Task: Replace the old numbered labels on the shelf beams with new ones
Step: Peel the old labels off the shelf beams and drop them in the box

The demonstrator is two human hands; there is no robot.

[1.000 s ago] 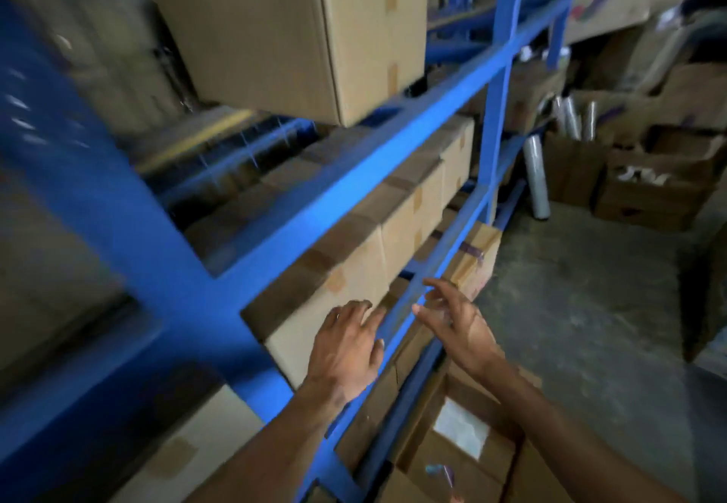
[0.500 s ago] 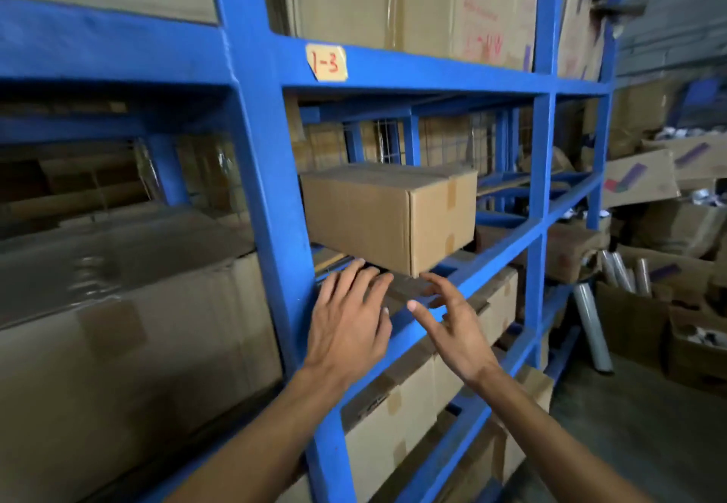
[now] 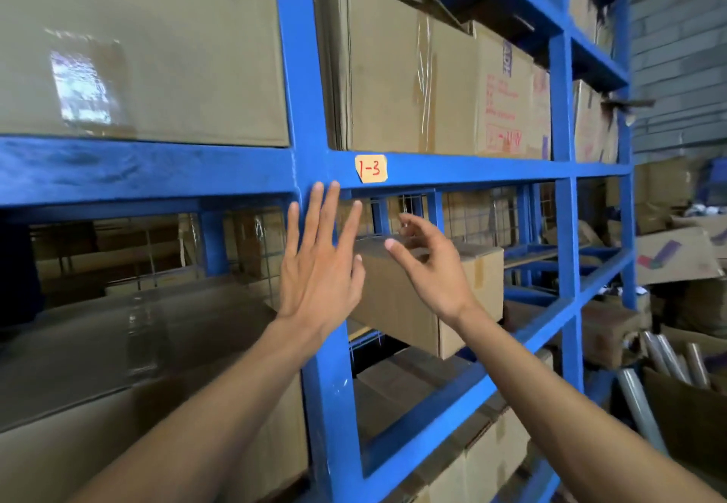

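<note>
Head view: right hand (image 3: 430, 266) fingertips blurred, loosely spread and holding nothing, left hand (image 3: 318, 262) flat and wide on the blue upright (image 3: 334, 404), both risen since half a second ago toward the 1-3 label (image 3: 370, 168), stuck on the beam (image 3: 472, 174) just above.

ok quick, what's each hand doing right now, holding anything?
Left hand: open, fingers straight, raised toward the blue beam, holding nothing.
Right hand: open, fingers loosely curled, empty, below the 1-3 label.

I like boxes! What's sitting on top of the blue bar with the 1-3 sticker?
Big cardboard boxes stand on the beam above the label. What's inside them is hidden.
</note>
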